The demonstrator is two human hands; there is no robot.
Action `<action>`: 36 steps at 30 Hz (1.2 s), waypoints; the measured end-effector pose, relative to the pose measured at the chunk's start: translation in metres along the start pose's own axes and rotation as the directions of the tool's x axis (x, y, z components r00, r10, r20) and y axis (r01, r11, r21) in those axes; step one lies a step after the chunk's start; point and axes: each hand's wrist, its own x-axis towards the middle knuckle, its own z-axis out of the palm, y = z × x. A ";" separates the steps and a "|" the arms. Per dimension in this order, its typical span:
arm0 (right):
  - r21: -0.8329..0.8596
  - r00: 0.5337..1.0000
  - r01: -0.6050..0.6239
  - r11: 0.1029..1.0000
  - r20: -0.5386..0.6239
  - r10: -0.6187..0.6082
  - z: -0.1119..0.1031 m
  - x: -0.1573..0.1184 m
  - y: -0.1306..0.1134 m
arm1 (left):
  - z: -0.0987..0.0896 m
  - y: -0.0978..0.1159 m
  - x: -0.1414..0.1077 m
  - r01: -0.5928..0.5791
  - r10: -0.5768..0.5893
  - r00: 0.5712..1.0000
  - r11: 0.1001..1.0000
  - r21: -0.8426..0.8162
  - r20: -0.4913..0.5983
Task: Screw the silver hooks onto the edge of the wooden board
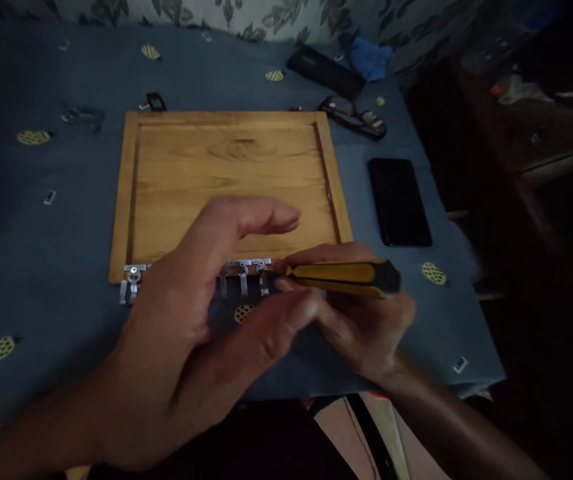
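Note:
A wooden framed board [226,183] lies flat on the table. Along its near edge runs a row of small metal hooks [244,280], with one more hook [133,283] at the near left corner. My right hand [361,313] grips a yellow-and-black screwdriver [341,275], its handle angled toward the hooks; the tip is hidden by my fingers. My left hand [201,320] hovers in front of the board with thumb and fingers spread apart and nothing between them. It covers part of the hook row.
The patterned blue cloth [66,267] covers the table. To the board's right lies a black phone [399,201]. Beyond its far right corner are eyeglasses [354,119], a dark case [325,72] and a blue cloth [370,59]. A small metal item [81,118] sits far left.

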 end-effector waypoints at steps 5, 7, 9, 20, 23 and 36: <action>0.085 1.000 0.016 0.996 0.026 -0.018 -0.003 0.004 0.007 | 0.012 0.021 0.019 -0.091 0.096 0.995 0.977 -0.192 0.016; 0.171 0.996 0.032 0.985 0.073 -0.045 -0.006 0.007 0.014 | 0.017 0.022 0.021 -0.148 0.150 0.989 0.976 -0.159 0.000; 0.205 0.983 0.074 0.976 0.152 -0.106 -0.010 0.010 0.024 | 0.019 0.022 0.020 -0.196 0.196 0.980 0.975 -0.102 -0.005; -0.107 0.900 0.308 0.945 0.354 -0.253 0.004 0.001 0.065 | 0.044 0.023 0.012 -0.051 -0.019 0.991 0.866 -0.498 -0.134; -0.113 0.894 0.335 0.935 0.353 -0.277 0.005 0.001 0.066 | 0.048 0.022 0.015 -0.058 -0.028 0.989 0.834 -0.549 -0.147; -0.087 0.892 0.289 0.953 0.386 -0.236 0.003 0.003 0.066 | 0.061 0.034 0.035 -0.026 -0.193 0.936 0.795 -0.607 -0.293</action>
